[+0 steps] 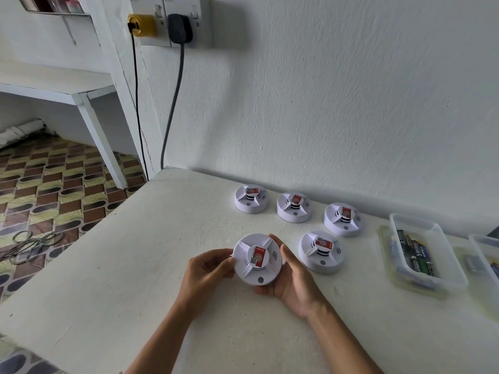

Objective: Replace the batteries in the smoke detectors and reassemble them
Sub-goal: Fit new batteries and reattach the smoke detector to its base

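A round white smoke detector (256, 259) with a red label on its centre cap is held just above the table between both hands. My left hand (206, 273) grips its left rim. My right hand (293, 282) cups its right side and underside. Several more white detectors with red labels rest on the table: one (321, 252) right beside my right hand, and three in a row near the wall (251, 198), (294, 207), (343, 220). A clear plastic tray (442, 238) at the right holds several dark batteries (417, 256).
The white table (135, 265) meets the wall at the back; its left edge drops to a patterned floor with cables (32, 244). A second clear container (486, 255) sits at the far right edge. Two cords hang from wall sockets (172, 25) behind the table's corner.
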Action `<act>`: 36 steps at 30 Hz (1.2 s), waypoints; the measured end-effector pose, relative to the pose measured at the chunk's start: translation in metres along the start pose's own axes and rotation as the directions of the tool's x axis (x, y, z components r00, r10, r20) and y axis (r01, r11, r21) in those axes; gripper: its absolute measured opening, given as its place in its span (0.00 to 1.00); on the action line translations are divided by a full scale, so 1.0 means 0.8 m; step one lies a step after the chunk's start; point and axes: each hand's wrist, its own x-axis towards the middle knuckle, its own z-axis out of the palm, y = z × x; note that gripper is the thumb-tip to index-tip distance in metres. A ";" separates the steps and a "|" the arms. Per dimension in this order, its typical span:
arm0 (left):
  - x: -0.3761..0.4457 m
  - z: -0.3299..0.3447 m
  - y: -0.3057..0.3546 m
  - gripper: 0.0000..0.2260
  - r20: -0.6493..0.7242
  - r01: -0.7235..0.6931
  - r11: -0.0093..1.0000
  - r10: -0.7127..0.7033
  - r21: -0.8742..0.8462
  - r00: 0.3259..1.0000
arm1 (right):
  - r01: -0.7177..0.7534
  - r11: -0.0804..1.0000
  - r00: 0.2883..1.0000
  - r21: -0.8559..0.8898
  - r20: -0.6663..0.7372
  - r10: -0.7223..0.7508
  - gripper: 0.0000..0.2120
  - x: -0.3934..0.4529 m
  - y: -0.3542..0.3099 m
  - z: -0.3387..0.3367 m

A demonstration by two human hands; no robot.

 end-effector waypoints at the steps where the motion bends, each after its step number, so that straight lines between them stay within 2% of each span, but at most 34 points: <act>1: 0.000 0.000 0.000 0.12 0.002 -0.001 1.000 0.001 0.008 1.000 | 0.001 1.000 1.000 -0.001 0.000 -0.001 0.22 0.000 0.000 0.000; 3: 0.000 0.000 0.000 0.12 0.001 -0.004 1.000 0.004 0.012 1.000 | -0.002 1.000 1.000 0.002 -0.002 0.002 0.22 0.001 0.000 -0.001; 5: -0.001 0.001 0.001 0.17 -0.008 -0.007 1.000 0.007 0.003 1.000 | -0.003 1.000 1.000 0.003 -0.002 0.003 0.23 0.001 0.001 -0.001; 7: -0.001 0.001 0.002 0.19 -0.012 -0.008 1.000 0.008 0.006 1.000 | 0.002 1.000 1.000 -0.009 0.010 -0.002 0.29 0.002 0.002 -0.001; 10: -0.001 0.001 0.001 0.13 -0.020 0.004 1.000 -0.004 0.001 1.000 | 0.000 0.999 0.999 -0.033 0.049 0.001 0.38 0.003 0.002 -0.002; 15: 0.000 0.000 0.000 0.09 -0.024 0.015 1.000 -0.014 0.017 1.000 | -0.002 1.000 0.999 -0.009 0.041 0.002 0.41 0.003 0.002 -0.001; 29: -0.002 0.003 0.006 0.08 -0.027 0.011 0.999 -0.010 0.036 1.000 | 0.011 0.999 0.999 -0.045 0.052 -0.008 0.39 -0.001 -0.001 0.004; 31: -0.002 0.003 0.007 0.08 -0.025 0.010 0.999 -0.009 0.038 1.000 | 0.015 0.999 0.999 -0.041 0.046 -0.013 0.37 -0.001 -0.002 0.004; 36: -0.002 0.003 0.006 0.09 -0.020 0.013 0.999 -0.012 0.045 1.000 | 0.021 0.999 1.000 -0.038 0.024 -0.020 0.24 -0.004 -0.003 0.007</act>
